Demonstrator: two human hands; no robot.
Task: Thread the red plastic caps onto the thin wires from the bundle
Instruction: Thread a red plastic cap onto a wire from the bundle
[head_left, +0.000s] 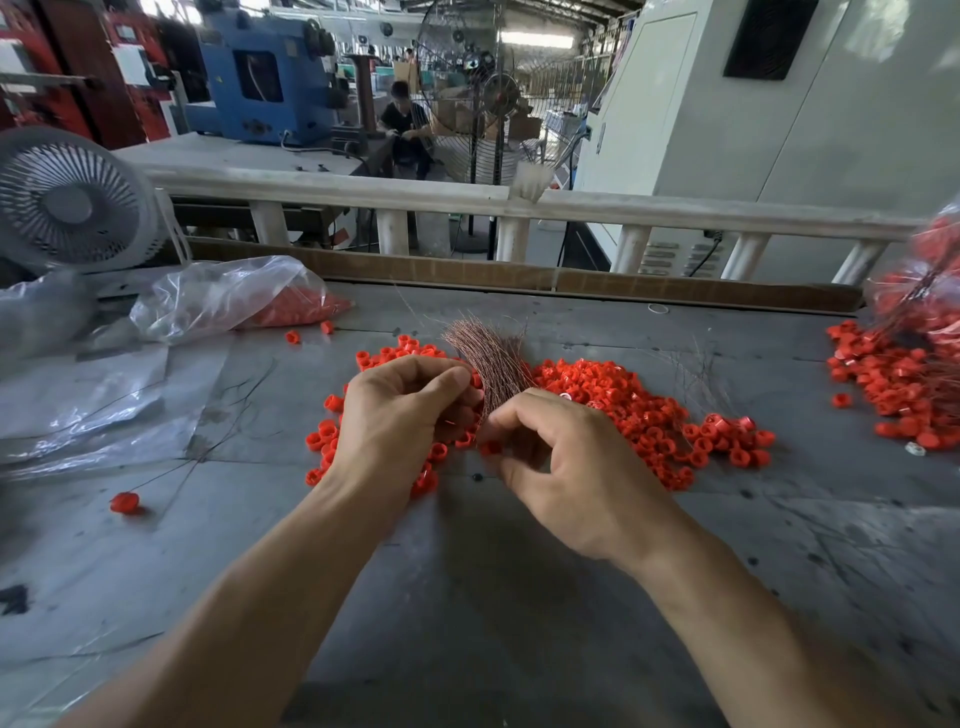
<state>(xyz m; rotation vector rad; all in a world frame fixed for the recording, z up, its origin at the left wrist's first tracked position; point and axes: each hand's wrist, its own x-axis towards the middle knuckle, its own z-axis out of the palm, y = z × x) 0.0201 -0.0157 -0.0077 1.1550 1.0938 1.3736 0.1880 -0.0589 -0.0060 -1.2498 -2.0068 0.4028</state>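
Hovering above the middle of the grey workbench (519, 597), both hands meet at the wire bundle (491, 358). The left hand (400, 415) has its fingers curled round the bundle's lower part, holding it upright so the coppery strands fan out at the top. The right hand (566, 462) is curled in just beside it, thumb and fingertips pinching at the bundle's base, with one red cap (490, 448) right at those fingertips; whether a single wire is already picked out, I cannot tell. The risk, as I judge it: the strands are hair-thin and crowded, so two could be caught at once, or a tip could bend against the cap's rim instead of passing through. A loosened left grip would let the bundle splay across the bench. The caps look like small, bright red rings with hollow centres, glossy and light, lying in a loose pile (649, 415) under and right of the hands, with more spread near the right edge (893, 384) and a bagful (291, 306) toward the far left.
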